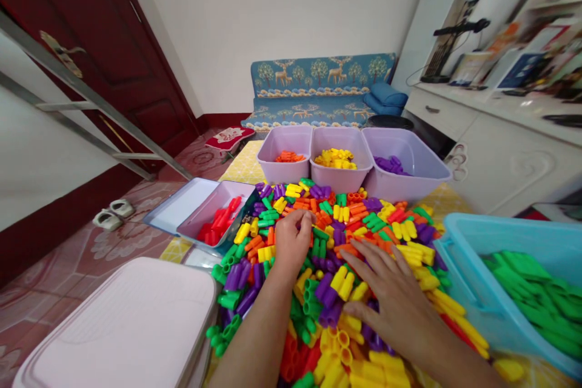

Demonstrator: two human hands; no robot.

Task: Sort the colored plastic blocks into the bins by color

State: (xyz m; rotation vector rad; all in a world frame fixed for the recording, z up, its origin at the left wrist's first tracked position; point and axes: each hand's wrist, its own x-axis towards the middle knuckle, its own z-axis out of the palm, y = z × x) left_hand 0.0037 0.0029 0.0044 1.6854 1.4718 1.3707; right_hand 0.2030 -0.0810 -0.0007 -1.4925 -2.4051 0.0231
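A big pile of plastic building pieces [364, 218], joined tubes with rounded ends in green, yellow, orange, purple and red, covers the table. Above its middle my left hand [294, 239] is closed, fingers curled under; whatever they hold, if anything, is hidden. My right hand [391, 285] lies palm down over the pile with its fingers spread, near a yellow piece [342, 282] and a purple piece [326, 291]. Beyond the pile, three lilac bins hold sorted pieces: orange pieces [289, 157], yellow pieces [336, 159] and purple pieces [390, 165].
At the left, an open box [191, 227] holds red pieces [220, 223]. A blue tub [464, 291] of green pieces [530, 285] stands at the right. Pale pink lids [131, 321] are stacked at front left. A ladder [82, 97], door and patterned sofa [313, 112] lie beyond.
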